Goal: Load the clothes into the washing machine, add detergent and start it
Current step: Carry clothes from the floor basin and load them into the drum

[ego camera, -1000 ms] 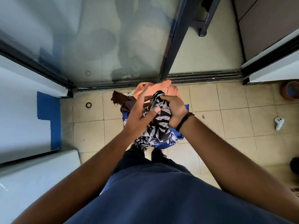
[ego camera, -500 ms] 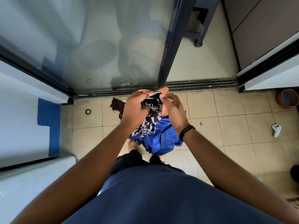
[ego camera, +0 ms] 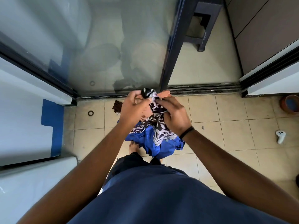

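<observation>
I hold a black-and-white patterned garment (ego camera: 157, 126) up in front of me with both hands. My left hand (ego camera: 134, 109) pinches its top edge. My right hand (ego camera: 173, 115) grips the bunched cloth beside it. Below it hangs a blue garment (ego camera: 155, 146), and an orange one (ego camera: 145, 110) shows between my hands. A dark brown cloth (ego camera: 116, 107) peeks out to the left of my left hand. The white corner of the washing machine (ego camera: 32, 178) sits at the lower left.
A glass sliding door (ego camera: 97, 46) and its dark frame (ego camera: 174, 46) stand ahead, with a floor track (ego camera: 203, 88). On the tiled floor lie a small ring (ego camera: 90, 113), a white controller (ego camera: 280, 136) and a terracotta pot (ego camera: 291, 105). A dark stool (ego camera: 203, 25) stands beyond the door.
Both hands have lifted the patterned garment higher and away from the pile. The blue garment now hangs in view beneath it.
</observation>
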A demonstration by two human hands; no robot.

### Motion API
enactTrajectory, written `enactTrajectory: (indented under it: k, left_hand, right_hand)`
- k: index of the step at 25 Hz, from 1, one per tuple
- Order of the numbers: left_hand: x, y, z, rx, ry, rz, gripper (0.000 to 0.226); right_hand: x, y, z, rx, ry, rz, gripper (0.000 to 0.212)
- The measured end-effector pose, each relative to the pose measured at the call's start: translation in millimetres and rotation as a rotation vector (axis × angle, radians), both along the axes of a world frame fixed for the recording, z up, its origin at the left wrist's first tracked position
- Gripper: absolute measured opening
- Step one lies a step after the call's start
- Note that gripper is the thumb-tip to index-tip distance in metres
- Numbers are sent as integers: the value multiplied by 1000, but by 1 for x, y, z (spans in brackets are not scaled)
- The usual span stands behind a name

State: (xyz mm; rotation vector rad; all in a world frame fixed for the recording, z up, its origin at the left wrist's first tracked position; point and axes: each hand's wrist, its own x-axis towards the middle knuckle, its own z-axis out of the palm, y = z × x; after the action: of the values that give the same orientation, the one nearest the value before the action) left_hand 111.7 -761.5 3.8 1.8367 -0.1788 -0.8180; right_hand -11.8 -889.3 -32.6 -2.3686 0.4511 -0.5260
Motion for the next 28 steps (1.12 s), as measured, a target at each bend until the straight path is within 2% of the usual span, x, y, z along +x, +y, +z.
enactTrajectory:
  k: [2, 4, 6, 8, 9, 10, 11, 13, 14, 16, 17, 19, 20, 21, 23, 25, 26, 28]
  left_hand:
    - [-3, 13, -4, 117, -328, -245, 97]
    - [-16, 14, -6, 144, -547, -576, 127]
    - [-31, 9, -12, 221, -680, -790, 130]
    - [-38, 5, -19, 275, -678, -736, 109]
    - [-33, 3, -20, 269, -674, -656, 92]
    - [-28, 2, -22, 272, -706, -594, 78]
    - [-25, 1, -22, 283, -741, -544, 68]
    - [-18, 3, -20, 286, -722, -440, 46]
    - [-15, 3, -20, 265, -626, -372, 38]
    - [-8, 2, -21, 184, -286, -163, 28]
    - [-4, 1, -21, 132, -95, -42, 31]
    - [2, -2, -16, 9, 293, 3, 55]
    - [3, -3, -13, -52, 470, -55, 60]
    - [0, -4, -7, -113, 602, -106, 55]
    - [-4, -7, 1, -174, 681, -116, 41]
    - [-9, -5, -2, -32, 436, -67, 43]
    - [-11, -1, -7, 58, 255, -39, 50]
    - [-13, 13, -12, 103, -217, -66, 71]
  right_hand:
    - [10, -16, 9, 151, 42, -135, 46]
    - [21, -22, 11, 420, 229, -287, 38]
    - [33, -22, 14, 834, 401, -414, 31]
    - [34, -20, 15, 1300, 490, -423, 46]
    - [33, -16, 17, 1426, 497, -426, 47]
    - [32, -12, 23, 1427, 490, -422, 41]
    - [30, -9, 25, 1289, 482, -397, 39]
    - [19, -6, 25, 597, 457, -297, 64]
    - [13, -4, 29, 273, 384, -200, 79]
    - [0, 1, 36, -81, 224, 68, 100]
    - [-5, 3, 32, -229, 199, 228, 107]
    - [-13, 6, 19, -459, 241, 437, 106]
    - [-14, 7, 15, -502, 254, 459, 101]
    - [-12, 5, 13, -491, 243, 453, 94]
    - [-7, 0, 13, -364, 123, 436, 77]
    - [-1, -1, 20, -70, 40, 340, 64]
    - [3, -3, 22, 129, 61, 238, 59]
    - [11, -8, 15, 536, 149, -48, 54]
